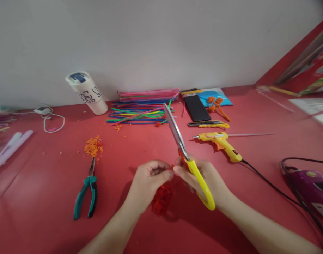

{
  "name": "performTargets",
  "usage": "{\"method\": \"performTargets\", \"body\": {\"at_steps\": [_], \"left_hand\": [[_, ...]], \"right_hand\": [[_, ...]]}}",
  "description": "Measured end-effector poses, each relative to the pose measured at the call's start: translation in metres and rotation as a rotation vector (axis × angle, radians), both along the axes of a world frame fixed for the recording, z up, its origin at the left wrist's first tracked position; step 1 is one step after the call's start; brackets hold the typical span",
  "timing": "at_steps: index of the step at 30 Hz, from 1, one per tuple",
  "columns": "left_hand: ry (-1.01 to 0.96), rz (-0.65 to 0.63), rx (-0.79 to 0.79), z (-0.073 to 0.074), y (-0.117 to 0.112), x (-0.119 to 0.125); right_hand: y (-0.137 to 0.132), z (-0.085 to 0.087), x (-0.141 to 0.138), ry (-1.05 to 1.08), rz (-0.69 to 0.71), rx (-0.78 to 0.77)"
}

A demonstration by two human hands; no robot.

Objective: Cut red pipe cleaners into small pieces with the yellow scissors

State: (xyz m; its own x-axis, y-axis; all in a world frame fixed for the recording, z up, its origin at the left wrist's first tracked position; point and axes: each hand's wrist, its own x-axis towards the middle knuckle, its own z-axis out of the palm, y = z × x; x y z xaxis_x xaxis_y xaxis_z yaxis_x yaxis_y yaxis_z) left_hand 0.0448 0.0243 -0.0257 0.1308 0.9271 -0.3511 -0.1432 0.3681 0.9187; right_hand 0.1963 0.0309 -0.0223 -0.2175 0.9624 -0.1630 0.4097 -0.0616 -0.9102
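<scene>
My right hand is closed round yellow-handled scissors, whose blades are together and point up and away to the left. My left hand is pinched on a small red fuzzy piece that meets my right fingertips. Below and between both hands lies a heap of red fuzzy trimmings on the red table.
Teal pliers lie at the left below orange trimmings. Coloured pipe cleaners are stacked by the wall, beside a tipped white cup. A yellow glue gun, a black phone, a utility knife and a purple device sit at the right.
</scene>
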Motion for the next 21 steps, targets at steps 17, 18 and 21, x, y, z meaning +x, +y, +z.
{"method": "performTargets", "body": {"at_steps": [17, 18, 21], "left_hand": [[-0.344, 0.456, 0.139, 0.002, 0.015, -0.02], [-0.346, 0.461, 0.137, 0.003, 0.015, -0.021], [-0.338, 0.472, 0.116, 0.003, 0.015, -0.021]], "right_hand": [[-0.006, -0.021, 0.011, -0.875, 0.36, 0.55], [-0.006, -0.022, 0.011, -0.876, 0.361, 0.564], [-0.005, -0.024, 0.011, -0.886, 0.366, 0.59]]}}
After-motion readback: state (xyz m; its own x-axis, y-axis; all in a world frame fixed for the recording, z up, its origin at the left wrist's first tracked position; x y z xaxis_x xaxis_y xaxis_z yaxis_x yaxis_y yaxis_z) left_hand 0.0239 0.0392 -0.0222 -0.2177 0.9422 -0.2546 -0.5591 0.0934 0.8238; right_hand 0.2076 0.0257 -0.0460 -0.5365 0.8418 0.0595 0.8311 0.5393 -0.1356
